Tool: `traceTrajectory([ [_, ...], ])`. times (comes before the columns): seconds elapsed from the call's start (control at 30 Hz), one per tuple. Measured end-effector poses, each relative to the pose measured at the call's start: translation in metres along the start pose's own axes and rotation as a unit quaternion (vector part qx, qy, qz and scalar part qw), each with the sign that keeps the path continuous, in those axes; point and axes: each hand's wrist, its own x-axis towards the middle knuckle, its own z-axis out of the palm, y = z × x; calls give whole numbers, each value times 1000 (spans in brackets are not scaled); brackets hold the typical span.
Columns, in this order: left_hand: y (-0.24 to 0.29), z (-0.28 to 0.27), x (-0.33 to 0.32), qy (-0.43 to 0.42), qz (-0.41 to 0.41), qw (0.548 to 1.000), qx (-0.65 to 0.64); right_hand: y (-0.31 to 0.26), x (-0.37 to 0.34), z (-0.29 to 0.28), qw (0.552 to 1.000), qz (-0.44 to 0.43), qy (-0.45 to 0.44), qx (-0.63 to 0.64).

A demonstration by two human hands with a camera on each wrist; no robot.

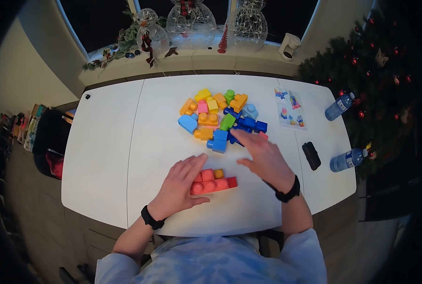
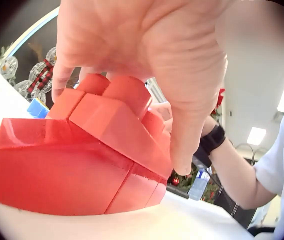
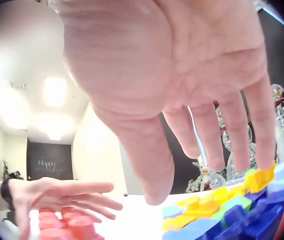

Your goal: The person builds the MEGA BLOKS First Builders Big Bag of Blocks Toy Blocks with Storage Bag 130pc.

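Observation:
My left hand (image 1: 175, 188) is held over a low build of red toy building blocks (image 1: 211, 186) near the front of the table. Its fingers stretch along the far side and its thumb points down at the near side. An orange block (image 1: 218, 173) sits at the build's back right. In the left wrist view the red blocks (image 2: 72, 165) stand in two levels, round studs up under the palm. My right hand (image 1: 268, 161), fingers extended and holding nothing, hovers at the near right edge of the loose block pile, by dark blue blocks (image 1: 249, 124) and a blue block (image 1: 218, 141).
Yellow blocks (image 1: 212, 105), green blocks (image 1: 227, 122) and others make up the pile mid-table. A picture sheet (image 1: 290, 109), a black case (image 1: 311, 156) and two water bottles (image 1: 340, 106) lie on the right side of the white table (image 1: 97, 156).

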Motion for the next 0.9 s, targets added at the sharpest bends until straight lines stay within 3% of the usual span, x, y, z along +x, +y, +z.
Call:
traceTrajectory([
  [0.13, -20, 2, -13, 16, -62, 993, -101, 5, 85, -3, 997, 43, 58, -26],
  [0.2, -28, 6, -17, -8, -101, 978, -180, 16, 127, 21, 997, -17, 68, -29],
  [0.3, -28, 8, -19, 8, -97, 981, -167, 21, 182, 64, 999, 31, 31, -12],
  [0.37, -28, 9, -19, 12, -104, 982, -158, 18, 203, 84, 988, 66, -12, -137],
  [0.6, -26, 7, -17, 10, -117, 980, -161, 23, 224, 120, 979, 140, -2, -150],
  [0.7, -25, 6, -17, 1, -130, 978, -160, 21, 207, 90, 984, 144, -7, -103],
  [0.77, -26, 6, -18, 5, -130, 977, -167, 14, 177, 53, 999, 35, 40, 11],
  [0.9, -26, 4, -19, 5, -133, 975, -177, -1, 90, 12, 967, 35, -12, 250],
])
